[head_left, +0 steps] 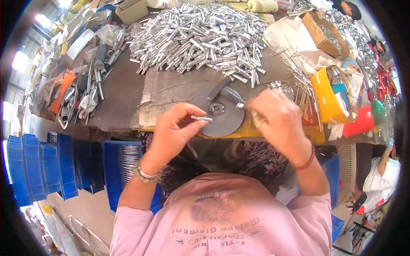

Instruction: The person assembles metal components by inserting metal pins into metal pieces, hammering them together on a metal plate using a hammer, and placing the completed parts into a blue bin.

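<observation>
Between the thumb and fingertips of my left hand (177, 130) is a small shiny metal tube (201, 118), held over the left edge of a grey round disc (228, 121). My right hand (277, 119) is to the right of the disc with its fingers curled in, slightly blurred; whatever they hold is hidden, and a tan patch shows by the fingertips. On the disc sits a small dark ring-shaped metal part (217, 109). Behind it lie a dark flat bar (218, 88) and a grey-handled tool (232, 94).
A large heap of metal tubes (200, 40) covers the table's far middle. Hand tools (92, 79) lie at left, thin rods (305, 96) and a yellow container (326, 96) at right, beside a red cup (358, 121). Blue bins (112, 170) stand below the table edge. Another person (380, 175) is far right.
</observation>
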Tool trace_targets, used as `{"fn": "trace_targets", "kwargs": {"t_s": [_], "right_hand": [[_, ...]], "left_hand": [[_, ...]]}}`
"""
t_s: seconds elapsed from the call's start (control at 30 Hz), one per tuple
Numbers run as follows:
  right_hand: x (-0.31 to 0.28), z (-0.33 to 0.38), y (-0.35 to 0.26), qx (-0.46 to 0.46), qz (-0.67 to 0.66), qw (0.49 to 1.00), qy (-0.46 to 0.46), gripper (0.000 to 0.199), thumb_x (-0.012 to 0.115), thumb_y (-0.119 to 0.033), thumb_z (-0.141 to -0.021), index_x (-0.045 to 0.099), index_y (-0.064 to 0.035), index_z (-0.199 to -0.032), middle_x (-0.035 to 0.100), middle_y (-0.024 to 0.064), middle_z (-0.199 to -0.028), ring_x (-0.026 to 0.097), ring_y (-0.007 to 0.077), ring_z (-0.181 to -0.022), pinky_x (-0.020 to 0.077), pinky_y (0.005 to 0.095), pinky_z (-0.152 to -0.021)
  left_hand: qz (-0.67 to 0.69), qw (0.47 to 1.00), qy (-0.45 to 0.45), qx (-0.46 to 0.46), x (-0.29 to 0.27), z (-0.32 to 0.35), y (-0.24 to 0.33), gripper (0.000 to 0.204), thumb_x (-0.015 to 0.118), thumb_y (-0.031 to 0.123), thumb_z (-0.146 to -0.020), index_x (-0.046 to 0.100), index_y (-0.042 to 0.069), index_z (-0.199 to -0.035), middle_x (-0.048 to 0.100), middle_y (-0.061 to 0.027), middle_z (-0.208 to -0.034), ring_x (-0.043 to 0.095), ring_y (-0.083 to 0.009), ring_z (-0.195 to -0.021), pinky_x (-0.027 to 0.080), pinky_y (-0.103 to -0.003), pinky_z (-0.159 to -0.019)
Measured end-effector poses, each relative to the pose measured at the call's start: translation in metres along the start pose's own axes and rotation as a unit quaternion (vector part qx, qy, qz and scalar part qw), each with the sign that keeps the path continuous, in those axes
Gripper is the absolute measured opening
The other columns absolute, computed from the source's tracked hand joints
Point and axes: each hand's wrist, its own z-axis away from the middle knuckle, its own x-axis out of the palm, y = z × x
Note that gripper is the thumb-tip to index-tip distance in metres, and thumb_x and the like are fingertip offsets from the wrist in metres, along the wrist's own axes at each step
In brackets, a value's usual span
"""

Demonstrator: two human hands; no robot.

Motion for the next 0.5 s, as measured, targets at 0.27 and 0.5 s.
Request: {"fn": "trace_targets", "kwargs": {"t_s": [0.27, 0.5], "right_hand": [[0.028, 0.013, -0.029, -0.023, -0.026, 0.999, -0.032, 0.007, 0.071, -0.008, -0.084, 0.074, -0.0097, -0.091, 0.061, 0.0051, -0.093, 0.064, 0.0268, -0.093, 0.0551, 0.0412, -0.083], [0.030, 0.011, -0.033, -0.035, -0.021, 0.999, -0.028, 0.008, 0.070, -0.008, -0.085, 0.073, -0.0095, -0.092, 0.061, 0.0054, -0.094, 0.064, 0.0268, -0.095, 0.0547, 0.0416, -0.085]], "left_hand": [[-0.214, 0.963, 0.032, 0.162, 0.005, 0.004, 0.002, 0.023, 0.089, 0.003, -0.086, 0.081, 0.004, -0.107, 0.069, -0.0096, -0.098, 0.068, -0.0248, -0.092, 0.054, -0.035, -0.077], [-0.244, 0.953, 0.050, 0.175, 0.006, 0.001, 0.005, 0.019, 0.089, 0.011, -0.086, 0.082, 0.007, -0.103, 0.070, -0.0085, -0.096, 0.070, -0.0297, -0.089, 0.055, -0.040, -0.075]]}}
